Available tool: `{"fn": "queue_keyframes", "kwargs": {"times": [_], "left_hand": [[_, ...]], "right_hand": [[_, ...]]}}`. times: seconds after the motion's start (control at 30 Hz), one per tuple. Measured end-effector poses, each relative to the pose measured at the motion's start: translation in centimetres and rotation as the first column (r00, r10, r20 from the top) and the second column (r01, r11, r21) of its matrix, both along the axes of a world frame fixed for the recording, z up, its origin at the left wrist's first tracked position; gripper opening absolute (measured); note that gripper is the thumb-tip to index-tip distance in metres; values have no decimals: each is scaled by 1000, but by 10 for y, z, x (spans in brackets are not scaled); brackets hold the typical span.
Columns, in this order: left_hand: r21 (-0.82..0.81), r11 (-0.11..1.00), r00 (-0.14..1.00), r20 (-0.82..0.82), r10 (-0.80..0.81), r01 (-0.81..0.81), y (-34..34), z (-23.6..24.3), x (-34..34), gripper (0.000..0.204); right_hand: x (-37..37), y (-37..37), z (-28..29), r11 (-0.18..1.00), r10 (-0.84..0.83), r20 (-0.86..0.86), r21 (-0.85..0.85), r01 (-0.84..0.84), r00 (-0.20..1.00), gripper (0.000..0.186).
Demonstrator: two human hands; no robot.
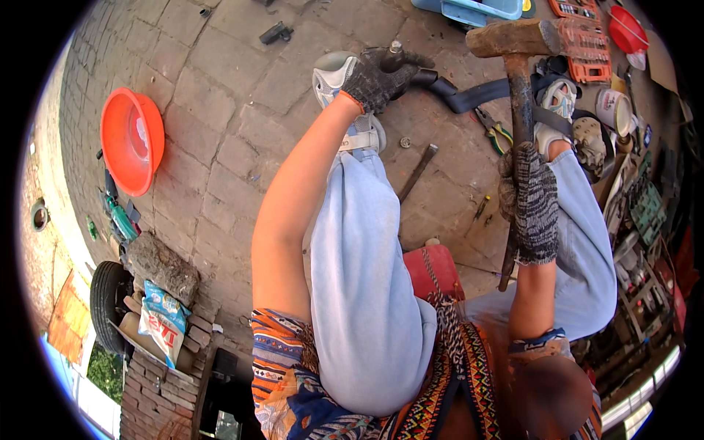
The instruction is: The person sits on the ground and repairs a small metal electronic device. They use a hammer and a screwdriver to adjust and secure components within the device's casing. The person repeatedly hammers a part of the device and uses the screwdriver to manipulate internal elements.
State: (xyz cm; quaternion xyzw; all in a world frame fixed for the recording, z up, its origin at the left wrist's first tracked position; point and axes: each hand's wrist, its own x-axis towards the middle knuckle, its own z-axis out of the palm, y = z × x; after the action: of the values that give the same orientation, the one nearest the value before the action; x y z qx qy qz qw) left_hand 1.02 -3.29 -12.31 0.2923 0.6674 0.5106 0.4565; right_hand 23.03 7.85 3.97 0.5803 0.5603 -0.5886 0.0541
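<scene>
My right hand [529,204], in a grey knitted glove, is closed around the handle of a sledgehammer [515,38]. Its worn block head is raised, with the handle running down past my fist. My left hand [378,79], in a dark glove with an orange cuff, is closed beside my left shoe. A short piece with a shiny metal top [396,47] sticks up from its fingers; its lower part is hidden. A black rubber strip [473,97] runs from beside that hand toward my right foot. Below lie a steel chisel-like bar [419,172] and a small round metal part [405,142].
Green-handled pliers [499,136] and a small screwdriver [482,207] lie on the stone paving. Orange tool cases [587,51], a paint can [614,110] and cluttered tools crowd the right. An orange basin [132,141], a tyre [110,308] and a drill-like green tool [121,218] are left.
</scene>
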Motion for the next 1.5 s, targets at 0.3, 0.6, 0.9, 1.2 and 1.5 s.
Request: {"fn": "queue_keyframes", "kwargs": {"times": [0.3, 0.6, 0.9, 1.2, 1.5], "left_hand": [[155, 964, 957, -229, -176, 214, 16, -18, 19, 23], [-159, 931, 909, -213, -358, 330, 25, 5, 7, 25], [-134, 915, 886, -231, -402, 380, 29, -26, 19, 25], [-16, 929, 915, -171, -366, 369, 12, -66, 15, 24], [22, 973, 893, -402, -203, 231, 9, -64, 5, 26]], "right_hand": [[9, 6, -4, 996, 39, -14, 84, -38, 999, 41], [13, 14, 30, 955, 113, 16, 275, -113, 993, 38], [38, -13, -13, 708, 519, 43, 539, -457, 854, 20], [34, 14, 0, 580, 559, 136, 640, -504, 818, 26], [37, -28, -69, 986, 109, 165, 105, -128, 980, 43]]}}
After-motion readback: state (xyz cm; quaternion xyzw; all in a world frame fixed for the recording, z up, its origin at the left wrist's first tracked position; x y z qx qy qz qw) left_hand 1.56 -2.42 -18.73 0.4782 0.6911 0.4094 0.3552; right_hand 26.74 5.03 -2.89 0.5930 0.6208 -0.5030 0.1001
